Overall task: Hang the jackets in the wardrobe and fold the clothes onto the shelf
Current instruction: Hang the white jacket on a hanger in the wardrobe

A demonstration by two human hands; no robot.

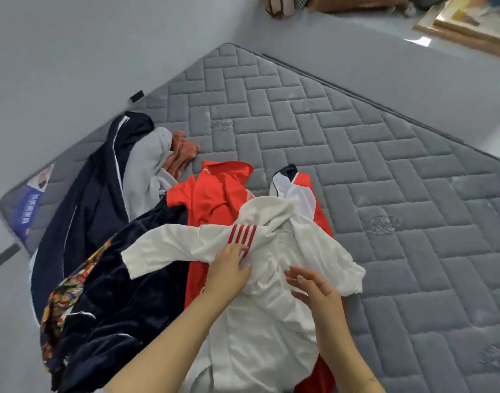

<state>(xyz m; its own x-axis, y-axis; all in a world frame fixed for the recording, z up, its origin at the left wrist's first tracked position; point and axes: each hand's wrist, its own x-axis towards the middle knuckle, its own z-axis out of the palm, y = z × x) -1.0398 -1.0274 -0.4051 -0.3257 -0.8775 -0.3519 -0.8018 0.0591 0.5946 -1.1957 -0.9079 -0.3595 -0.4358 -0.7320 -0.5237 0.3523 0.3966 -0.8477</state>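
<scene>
White top [271, 293] lies under both hands [229, 272], fingers extended.

Soft, even daylight, bright enough, with faint shadows. Wide-angle bending warps the mattress [342, 165] edges; motion blur smears everything slightly, strongest beyond its far corner.

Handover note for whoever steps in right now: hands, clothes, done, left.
Left hand: flat on the white top, fingers straight, near its red stripes.
Right hand: open, fingers spread, on or just over the same top; contact unclear.
White top lies spread on a red garment on the grey mattress.
To the left, a heap: dark blue garments, a light grey piece, an orange-brown piece.
Done: nothing visibly folded or hung; wardrobe and shelf out of view.
Left: fold the white top, then sort the rest, hang the jackets, shelve the folds.
</scene>
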